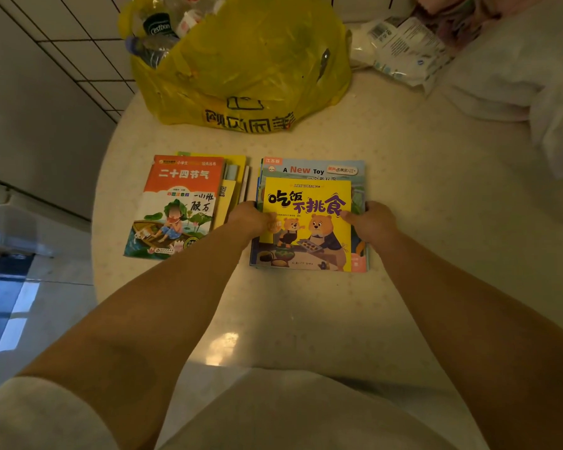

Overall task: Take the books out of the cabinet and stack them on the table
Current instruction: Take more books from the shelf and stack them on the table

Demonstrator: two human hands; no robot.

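Table (403, 190): book stack (309, 222) btwn both hands' fingers (350, 216).

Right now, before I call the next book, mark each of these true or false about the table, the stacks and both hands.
1. Two stacks of books lie on the table. True.
2. The left hand rests on the orange-covered book. False: both hands hold the right stack, the left hand at its left edge, the right hand at its right edge.
3. The top book of the right stack is the yellow bear book. True.
4. The yellow plastic bag sits between the stacks. False: it stands behind them, farther from the person.
5. Bottles show in the bag's opening. True.
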